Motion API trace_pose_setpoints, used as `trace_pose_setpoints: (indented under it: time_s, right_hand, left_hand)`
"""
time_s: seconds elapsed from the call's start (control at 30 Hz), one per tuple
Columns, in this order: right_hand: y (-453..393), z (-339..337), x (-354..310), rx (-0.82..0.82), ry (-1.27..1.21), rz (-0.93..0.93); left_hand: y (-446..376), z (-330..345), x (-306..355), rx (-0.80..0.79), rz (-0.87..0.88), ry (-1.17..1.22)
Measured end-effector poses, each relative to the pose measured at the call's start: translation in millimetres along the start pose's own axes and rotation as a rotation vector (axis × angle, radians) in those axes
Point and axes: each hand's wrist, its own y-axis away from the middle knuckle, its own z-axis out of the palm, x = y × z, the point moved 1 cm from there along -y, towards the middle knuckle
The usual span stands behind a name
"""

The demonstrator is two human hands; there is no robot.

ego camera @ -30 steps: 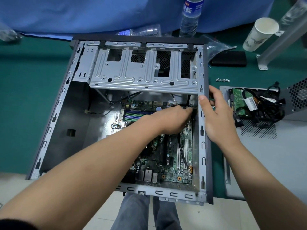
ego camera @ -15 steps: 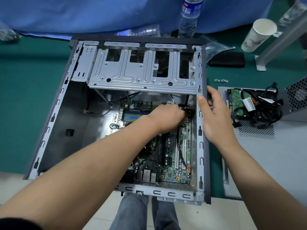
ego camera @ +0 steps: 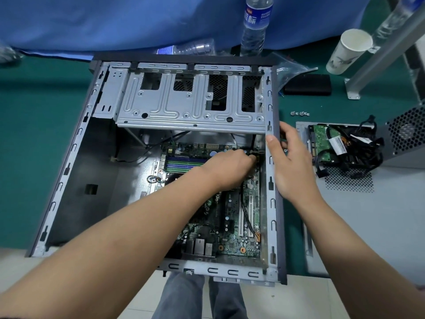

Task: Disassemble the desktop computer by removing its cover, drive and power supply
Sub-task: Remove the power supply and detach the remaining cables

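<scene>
My left hand point(ego camera: 232, 165) pinches a connector on the board point(ego camera: 232, 229); right hand point(ego camera: 291, 164) grips the case point(ego camera: 271, 203) rail. Best pull straight, no yanking.

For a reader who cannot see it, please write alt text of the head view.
A left hand reaches into an open computer case near the motherboard, while the right hand grips the case's side rail. The removed drive and power supply lie on the right.
</scene>
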Motion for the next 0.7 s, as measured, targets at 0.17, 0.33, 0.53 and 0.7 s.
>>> trace_pose_setpoints:
  time_s: [0.17, 0.33, 0.53, 0.7]
  right_hand:
    - [1, 0, 0, -0.002, 0.003, 0.0]
    - [1, 0, -1, -0.001, -0.002, 0.005]
    - [1, 1, -1, -0.006, -0.008, 0.009]
    - [0, 0, 0, -0.005, 0.004, 0.003]
  left_hand:
    - [2, 6, -5, 0.014, -0.052, -0.049]
    - [5, 5, -3, -0.035, 0.008, 0.05]
    - [3, -6, -5, -0.131, 0.042, 0.132]
    - [-2, -17, -1, -0.08, 0.111, 0.153]
